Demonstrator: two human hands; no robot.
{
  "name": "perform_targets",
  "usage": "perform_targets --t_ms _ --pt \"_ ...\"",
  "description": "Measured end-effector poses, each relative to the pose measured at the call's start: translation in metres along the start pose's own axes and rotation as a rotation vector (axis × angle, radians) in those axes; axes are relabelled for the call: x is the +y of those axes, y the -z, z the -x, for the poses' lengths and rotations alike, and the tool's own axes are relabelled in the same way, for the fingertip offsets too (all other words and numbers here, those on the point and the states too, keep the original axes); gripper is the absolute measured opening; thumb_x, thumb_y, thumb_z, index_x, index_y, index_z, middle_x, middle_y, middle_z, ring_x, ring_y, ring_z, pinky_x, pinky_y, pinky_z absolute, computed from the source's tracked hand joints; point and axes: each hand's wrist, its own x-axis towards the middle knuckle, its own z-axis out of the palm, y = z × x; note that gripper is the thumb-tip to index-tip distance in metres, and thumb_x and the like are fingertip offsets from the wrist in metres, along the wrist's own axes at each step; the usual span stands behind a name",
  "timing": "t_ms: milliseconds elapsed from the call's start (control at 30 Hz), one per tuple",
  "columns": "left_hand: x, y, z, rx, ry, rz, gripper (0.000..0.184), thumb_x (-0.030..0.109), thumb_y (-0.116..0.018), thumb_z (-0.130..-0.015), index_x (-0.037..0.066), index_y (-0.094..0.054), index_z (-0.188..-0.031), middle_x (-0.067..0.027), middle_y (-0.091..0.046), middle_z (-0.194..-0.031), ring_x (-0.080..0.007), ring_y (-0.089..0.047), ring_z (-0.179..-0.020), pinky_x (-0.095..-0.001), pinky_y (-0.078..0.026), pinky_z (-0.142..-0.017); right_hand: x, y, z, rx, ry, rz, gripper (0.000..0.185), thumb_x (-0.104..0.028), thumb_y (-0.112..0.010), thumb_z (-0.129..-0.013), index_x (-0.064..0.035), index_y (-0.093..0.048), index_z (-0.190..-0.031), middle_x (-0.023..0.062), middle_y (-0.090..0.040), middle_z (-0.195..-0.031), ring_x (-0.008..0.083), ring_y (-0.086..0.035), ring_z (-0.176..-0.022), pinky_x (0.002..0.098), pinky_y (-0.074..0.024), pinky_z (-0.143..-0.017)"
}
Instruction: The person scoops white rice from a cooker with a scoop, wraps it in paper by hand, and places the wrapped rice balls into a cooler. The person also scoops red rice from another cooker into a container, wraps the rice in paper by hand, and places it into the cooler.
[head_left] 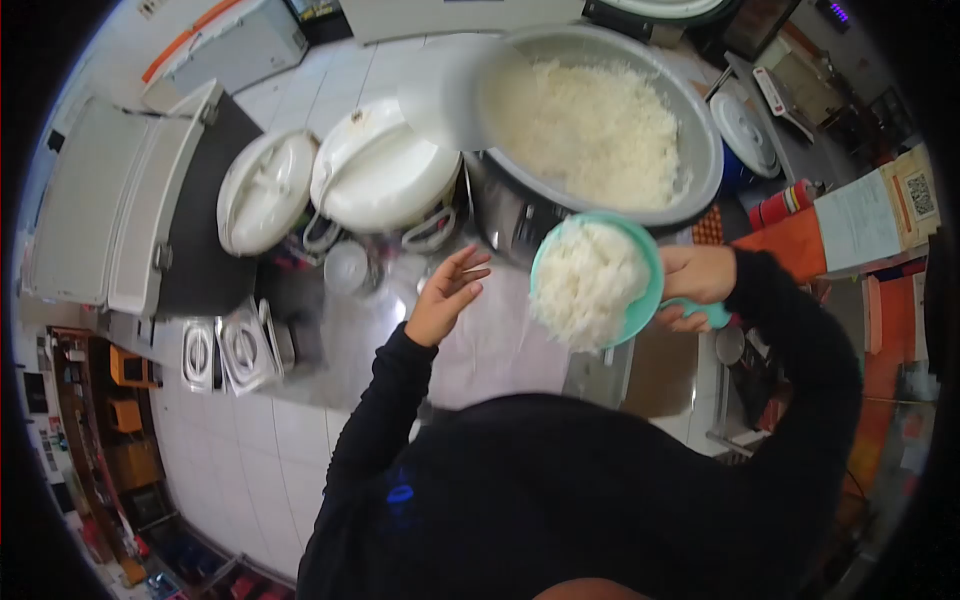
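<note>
My right hand [697, 280] is closed round the handle of a mint-green scoop [650, 290] heaped with white cooked rice [590, 280]. The scoop is just in front of a large rice cooker [690, 185], whose open pot holds more rice [600, 130]. My left hand [447, 297] holds nothing; its fingers are apart, over the steel worktop [375, 345] left of the scoop. Beside the pot's left rim, a pale, rounded thing [440, 100] is smeared by motion, and I cannot make out its kind.
Two white lidded containers [385, 170] [268, 190] stand left of the cooker. A clear round tub [350, 268] sits before them. Steel pan lids [245, 350] and an open insulated box [150, 200] are at left. Papers [860, 220] and a red bottle [785, 205] are at right.
</note>
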Motion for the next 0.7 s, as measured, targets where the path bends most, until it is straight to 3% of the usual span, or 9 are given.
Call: perform_targets --t_ms 67,100,167,233,300,333,433,500,700 --pt "-0.045 0.015 0.042 0.198 0.042 -0.210 0.051 0.016 -0.068 -0.082 0.003 -0.048 -0.127 -0.0089 -0.056 -0.123 -0.0179 -0.058 -0.106 -0.0288 -0.045 -0.086 0.055 -0.017 -0.039 -0.018 -0.059 -0.176 0.027 -0.021 -0.040 -0.096 -0.0023 -0.051 -0.080 0.0030 -0.042 -0.057 0.0115 -0.043 -0.039 0.0276 -0.0391 -0.033" --pt "-0.051 0.015 0.063 0.177 0.061 -0.421 0.049 0.018 -0.069 -0.081 0.001 -0.051 -0.124 -0.0102 -0.057 -0.122 -0.0182 -0.058 -0.105 -0.0291 -0.045 -0.085 0.089 -0.016 -0.066 -0.051 -0.078 -0.210 0.027 -0.023 -0.039 -0.097 -0.0019 -0.051 -0.083 0.0036 -0.043 -0.058 0.0121 -0.043 -0.039 0.0283 -0.0395 -0.033" --pt "-0.061 0.011 0.100 0.122 0.091 -0.840 0.044 0.020 -0.071 -0.079 -0.001 -0.057 -0.116 -0.0126 -0.058 -0.120 -0.0187 -0.059 -0.103 -0.0296 -0.046 -0.083 0.133 -0.023 -0.114 0.133 -0.124 -0.244 0.031 -0.031 -0.039 -0.098 -0.0049 -0.050 -0.087 0.0029 -0.045 -0.058 0.0131 -0.043 -0.038 0.0298 -0.0400 -0.033" --pt "-0.073 0.003 0.123 0.086 -0.001 -1.095 0.050 0.031 -0.071 -0.077 0.000 -0.059 -0.114 -0.0134 -0.057 -0.122 -0.0225 -0.056 -0.109 -0.0386 -0.041 -0.090 0.173 -0.024 -0.162 0.339 0.000 -0.220 0.033 -0.033 -0.037 -0.099 -0.0037 -0.047 -0.086 0.0044 -0.047 -0.059 0.0142 -0.046 -0.038 0.0312 -0.0410 -0.034" --pt "-0.087 0.000 0.138 0.035 -0.106 -1.350 0.057 0.041 -0.071 -0.074 0.000 -0.061 -0.111 -0.0143 -0.056 -0.124 -0.0263 -0.052 -0.115 -0.0476 -0.036 -0.096 0.196 -0.021 -0.204 0.651 0.164 0.307 0.032 -0.032 -0.038 -0.098 -0.0012 -0.048 -0.095 0.0087 -0.051 -0.062 0.0202 -0.053 -0.045 0.0351 -0.0450 -0.041" --pt "-0.093 0.000 0.141 0.029 -0.032 -1.374 0.068 0.049 -0.071 -0.071 0.001 -0.057 -0.117 -0.0137 -0.050 -0.131 -0.0254 -0.044 -0.125 -0.0542 -0.026 -0.103 0.195 -0.026 -0.214 0.798 0.248 0.578 0.033 -0.031 -0.039 -0.098 0.0001 -0.049 -0.100 0.0109 -0.053 -0.063 0.0232 -0.056 -0.048 0.0370 -0.0470 -0.044" --pt "-0.091 -0.001 0.151 -0.003 0.096 -1.524 0.080 0.052 -0.074 -0.065 0.001 -0.052 -0.124 -0.0126 -0.043 -0.138 -0.0235 -0.038 -0.131 -0.0559 -0.023 -0.105 0.193 -0.062 -0.226 1.053 0.304 0.937 0.044 -0.031 -0.043 -0.095 0.0024 -0.043 -0.125 0.0219 -0.059 -0.080 0.0393 -0.061 -0.070 0.0457 -0.0497 -0.065" --pt "-0.085 0.001 0.153 -0.065 0.143 -1.542 0.086 0.054 -0.075 -0.062 0.003 -0.049 -0.126 -0.0107 -0.041 -0.141 -0.0218 -0.037 -0.132 -0.0577 -0.019 -0.107 0.201 -0.081 -0.233 1.038 0.222 1.104 0.043 -0.034 -0.048 -0.092 -0.0090 -0.046 -0.128 0.0161 -0.056 -0.083 0.0351 -0.060 -0.071 0.0454 -0.0490 -0.062" --pt "-0.084 0.016 0.156 -0.177 0.203 -1.542 0.087 0.055 -0.077 -0.058 0.009 -0.051 -0.127 -0.0054 -0.037 -0.145 -0.0177 -0.034 -0.134 -0.0601 -0.011 -0.108 0.214 -0.066 -0.248 1.128 0.342 1.109 0.046 -0.034 -0.053 -0.090 -0.0141 -0.045 -0.131 0.0141 -0.054 -0.081 0.0332 -0.059 -0.072 0.0434 -0.0482 -0.061"
